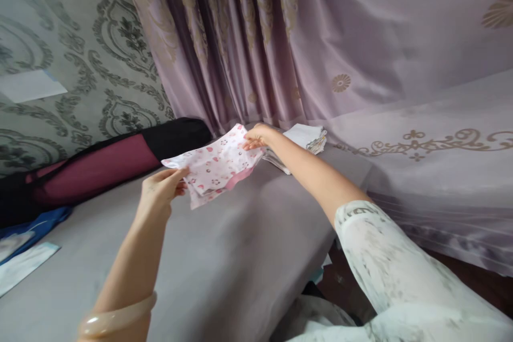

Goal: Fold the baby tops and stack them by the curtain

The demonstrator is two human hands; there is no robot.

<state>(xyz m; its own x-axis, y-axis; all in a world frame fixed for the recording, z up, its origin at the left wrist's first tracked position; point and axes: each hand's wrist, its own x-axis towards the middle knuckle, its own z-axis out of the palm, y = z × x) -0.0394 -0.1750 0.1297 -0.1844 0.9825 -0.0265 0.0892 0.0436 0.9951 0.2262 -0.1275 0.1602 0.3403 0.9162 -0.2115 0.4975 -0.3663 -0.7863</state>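
Observation:
A small white cloth garment [218, 163] with a pink and red print and a pink edge hangs between my two hands, above the grey-covered surface. My left hand [162, 187] pinches its near left corner between thumb and fingers. At the far right corner my right hand [258, 136] grips the fabric, arm stretched forward. The exact kind of garment cannot be made out. Just beyond my right wrist lies a stack of folded white cloths [306, 136], partly hidden behind the forearm.
The grey bed-like surface [192, 267] spreads under my arms. A long black and maroon bag [100, 168] lies along the patterned wall. Blue packaging [38, 230] and a pale sheet [26, 267] are at the left edge. Mauve curtains [328, 37] hang behind.

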